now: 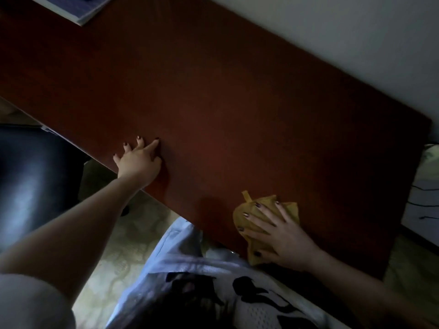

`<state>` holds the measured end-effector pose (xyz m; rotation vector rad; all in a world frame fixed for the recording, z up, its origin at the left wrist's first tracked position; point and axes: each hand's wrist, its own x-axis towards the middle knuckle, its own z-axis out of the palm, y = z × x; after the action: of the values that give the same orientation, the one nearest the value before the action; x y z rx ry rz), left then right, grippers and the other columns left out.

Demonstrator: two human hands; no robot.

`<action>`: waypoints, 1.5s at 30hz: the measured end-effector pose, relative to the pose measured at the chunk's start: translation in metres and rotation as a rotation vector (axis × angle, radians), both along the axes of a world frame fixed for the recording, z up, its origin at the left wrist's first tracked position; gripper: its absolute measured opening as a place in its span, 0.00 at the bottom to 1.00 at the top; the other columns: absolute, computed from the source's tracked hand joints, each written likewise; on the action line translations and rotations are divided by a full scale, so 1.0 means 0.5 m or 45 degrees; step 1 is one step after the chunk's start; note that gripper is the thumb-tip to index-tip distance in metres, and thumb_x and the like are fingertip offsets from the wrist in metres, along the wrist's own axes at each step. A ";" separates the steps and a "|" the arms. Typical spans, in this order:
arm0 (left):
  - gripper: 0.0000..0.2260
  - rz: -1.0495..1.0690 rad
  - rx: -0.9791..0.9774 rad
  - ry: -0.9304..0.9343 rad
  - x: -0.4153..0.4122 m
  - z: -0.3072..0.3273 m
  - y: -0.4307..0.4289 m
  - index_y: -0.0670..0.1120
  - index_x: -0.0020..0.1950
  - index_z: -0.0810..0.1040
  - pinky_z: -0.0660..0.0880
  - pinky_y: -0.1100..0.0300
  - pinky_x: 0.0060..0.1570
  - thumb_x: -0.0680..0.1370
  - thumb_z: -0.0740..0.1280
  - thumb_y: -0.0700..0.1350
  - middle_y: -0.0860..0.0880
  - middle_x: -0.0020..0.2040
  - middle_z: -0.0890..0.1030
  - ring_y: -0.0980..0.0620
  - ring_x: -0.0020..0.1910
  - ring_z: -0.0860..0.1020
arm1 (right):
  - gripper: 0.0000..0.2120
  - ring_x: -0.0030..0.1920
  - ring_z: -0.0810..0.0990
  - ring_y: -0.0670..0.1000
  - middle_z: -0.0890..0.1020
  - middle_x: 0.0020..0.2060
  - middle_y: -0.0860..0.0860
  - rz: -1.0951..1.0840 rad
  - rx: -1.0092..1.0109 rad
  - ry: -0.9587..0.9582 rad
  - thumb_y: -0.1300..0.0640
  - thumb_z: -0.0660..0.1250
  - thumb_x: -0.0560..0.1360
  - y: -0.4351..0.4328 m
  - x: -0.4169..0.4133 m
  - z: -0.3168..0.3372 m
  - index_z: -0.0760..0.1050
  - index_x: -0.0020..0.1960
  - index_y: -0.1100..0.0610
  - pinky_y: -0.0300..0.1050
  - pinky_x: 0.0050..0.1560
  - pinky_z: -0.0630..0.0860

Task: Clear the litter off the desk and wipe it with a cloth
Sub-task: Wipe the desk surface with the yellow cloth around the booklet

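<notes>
The dark red-brown desk runs across the head view from upper left to lower right. A crumpled yellow cloth lies on it near the front edge. My right hand presses flat on the cloth, fingers spread over it. My left hand rests on the desk's front edge further left, fingers apart, holding nothing. No litter shows on the visible desk surface.
A blue-and-white book or notebook lies at the desk's far left corner. A black chair stands to the left of the desk. A pale wall runs behind the desk. White bedding or fabric is at the right edge.
</notes>
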<state>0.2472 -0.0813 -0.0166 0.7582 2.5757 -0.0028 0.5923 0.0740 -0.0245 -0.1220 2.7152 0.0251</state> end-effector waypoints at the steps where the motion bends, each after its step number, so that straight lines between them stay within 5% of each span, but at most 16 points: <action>1: 0.24 -0.019 -0.022 -0.010 -0.005 0.002 -0.002 0.58 0.76 0.57 0.50 0.33 0.70 0.79 0.55 0.52 0.45 0.78 0.54 0.36 0.75 0.51 | 0.30 0.74 0.57 0.56 0.65 0.72 0.47 0.037 0.020 0.002 0.35 0.52 0.74 0.016 0.023 0.000 0.54 0.73 0.42 0.63 0.69 0.49; 8: 0.23 -0.086 -0.025 -0.145 -0.027 0.019 -0.011 0.60 0.75 0.55 0.48 0.36 0.70 0.80 0.53 0.56 0.47 0.78 0.51 0.38 0.76 0.49 | 0.29 0.73 0.58 0.55 0.64 0.71 0.45 0.142 0.006 0.056 0.37 0.53 0.74 0.045 -0.046 0.004 0.53 0.73 0.40 0.62 0.70 0.45; 13: 0.23 -0.162 -0.032 -0.159 -0.029 0.017 -0.021 0.61 0.75 0.54 0.49 0.40 0.71 0.80 0.52 0.56 0.45 0.78 0.49 0.36 0.75 0.48 | 0.28 0.74 0.56 0.57 0.62 0.74 0.46 0.081 -0.116 0.088 0.38 0.56 0.75 -0.017 -0.250 0.002 0.58 0.73 0.40 0.69 0.70 0.53; 18: 0.23 -0.220 -0.039 -0.155 -0.035 0.012 -0.031 0.62 0.76 0.52 0.49 0.41 0.71 0.80 0.49 0.58 0.45 0.78 0.48 0.37 0.76 0.47 | 0.29 0.75 0.34 0.55 0.42 0.77 0.44 -0.127 -0.089 0.099 0.36 0.44 0.77 -0.097 -0.437 -0.025 0.40 0.75 0.39 0.66 0.68 0.34; 21: 0.23 -0.197 -0.008 -0.183 -0.030 0.005 -0.029 0.62 0.76 0.52 0.50 0.40 0.71 0.79 0.48 0.58 0.46 0.78 0.47 0.38 0.76 0.46 | 0.29 0.74 0.32 0.55 0.39 0.76 0.43 -0.261 -0.062 0.103 0.35 0.43 0.77 -0.126 -0.456 -0.033 0.38 0.74 0.39 0.67 0.67 0.32; 28: 0.29 0.034 0.061 -0.103 0.078 -0.012 -0.018 0.56 0.77 0.48 0.42 0.38 0.71 0.79 0.56 0.57 0.47 0.78 0.41 0.42 0.76 0.38 | 0.29 0.76 0.41 0.54 0.47 0.77 0.43 -0.567 -0.096 0.243 0.34 0.46 0.75 -0.166 -0.249 -0.030 0.50 0.74 0.38 0.67 0.70 0.38; 34: 0.30 -0.348 0.134 -0.148 0.239 0.006 0.075 0.54 0.77 0.51 0.40 0.38 0.71 0.78 0.59 0.55 0.47 0.78 0.38 0.43 0.75 0.36 | 0.27 0.75 0.55 0.55 0.62 0.74 0.45 -0.808 -0.118 0.324 0.37 0.54 0.74 -0.147 -0.039 -0.026 0.62 0.72 0.41 0.67 0.71 0.50; 41: 0.29 -0.675 0.059 -0.187 0.378 0.018 0.173 0.55 0.77 0.52 0.41 0.37 0.70 0.78 0.59 0.55 0.48 0.78 0.37 0.43 0.75 0.35 | 0.28 0.72 0.63 0.58 0.68 0.71 0.48 -1.155 -0.042 0.268 0.36 0.54 0.73 -0.126 0.261 -0.024 0.64 0.71 0.43 0.68 0.67 0.61; 45: 0.30 -0.822 -0.027 -0.181 0.437 0.007 0.206 0.55 0.77 0.47 0.41 0.37 0.70 0.79 0.57 0.56 0.48 0.77 0.37 0.43 0.75 0.35 | 0.27 0.72 0.63 0.57 0.67 0.72 0.49 -1.411 -0.038 0.292 0.37 0.51 0.76 -0.145 0.413 -0.026 0.63 0.72 0.45 0.65 0.68 0.59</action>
<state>0.4657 0.0216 -0.0128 1.4841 2.0917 -0.1699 0.7989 0.0015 -0.0374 1.4206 2.6106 -0.3354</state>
